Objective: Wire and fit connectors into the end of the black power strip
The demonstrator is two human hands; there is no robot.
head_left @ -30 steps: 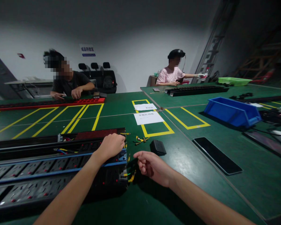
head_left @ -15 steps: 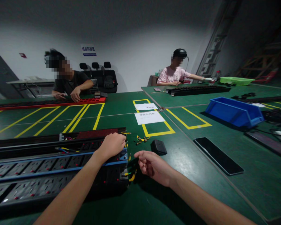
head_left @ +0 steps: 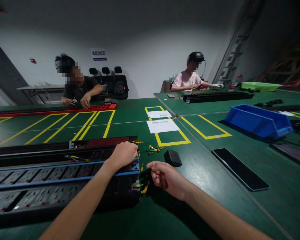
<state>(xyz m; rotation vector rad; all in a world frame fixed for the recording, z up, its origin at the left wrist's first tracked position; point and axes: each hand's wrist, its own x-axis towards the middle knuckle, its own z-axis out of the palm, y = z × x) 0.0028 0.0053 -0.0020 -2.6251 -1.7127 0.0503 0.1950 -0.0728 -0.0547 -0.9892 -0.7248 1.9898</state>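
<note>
The left hand (head_left: 123,154) is curled shut on the end of the long power strip (head_left: 65,173), at nine o'clock on the desk (head_left: 202,173). The right hand (head_left: 166,176) is half open, holding nothing. The strip looks stiff and heavy; hold its hard sides, not the thin wires (head_left: 142,188).

Left hand (head_left: 123,155) gripping power strip (head_left: 65,173) end; right hand (head_left: 166,178) beside wires (head_left: 142,188).

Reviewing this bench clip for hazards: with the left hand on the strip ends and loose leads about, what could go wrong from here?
1. The left hand rests on the power strips at their open end, where bare yellow-green leads stick out; the right hand hovers close and could snag them.
2. The small black block and loose wires lie just beyond the right hand; a sweep might scatter them.
</note>
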